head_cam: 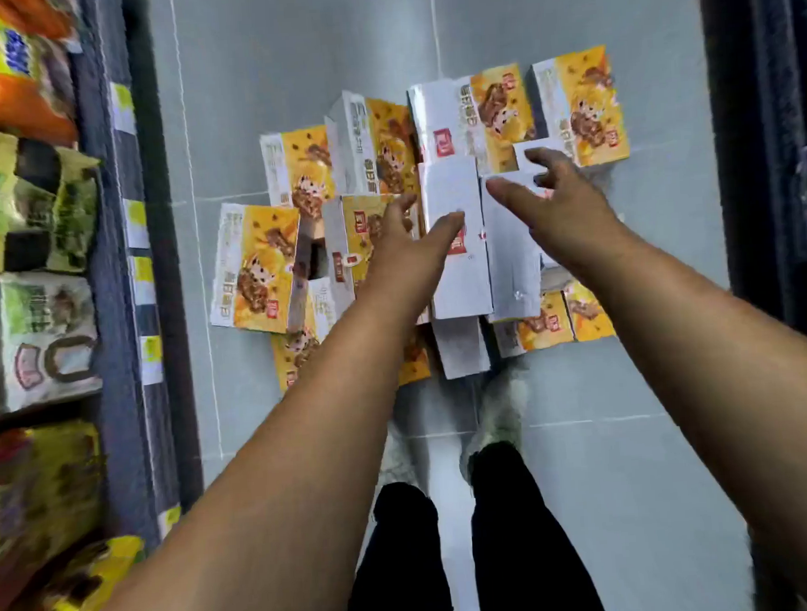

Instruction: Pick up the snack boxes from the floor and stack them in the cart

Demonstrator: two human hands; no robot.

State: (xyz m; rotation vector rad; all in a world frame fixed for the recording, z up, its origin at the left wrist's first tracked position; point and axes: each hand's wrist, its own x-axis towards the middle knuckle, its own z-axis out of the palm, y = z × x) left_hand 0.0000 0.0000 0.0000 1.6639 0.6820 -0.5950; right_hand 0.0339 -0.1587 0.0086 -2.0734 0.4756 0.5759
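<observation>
Yellow snack boxes (257, 262) on floor (282, 53) | left hand (402, 244), right hand (556, 201) spread above

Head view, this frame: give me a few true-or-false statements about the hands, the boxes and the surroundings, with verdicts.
1. The left hand and the right hand are both open and grip no box. True.
2. The yellow-and-white cardboard snack boxes lie piled on the grey tiled floor. True.
3. A cart stands beside the pile. False: no cart is in view.
4. The dark shelf of bagged snacks is on the person's right. False: it is on the person's left.
</observation>
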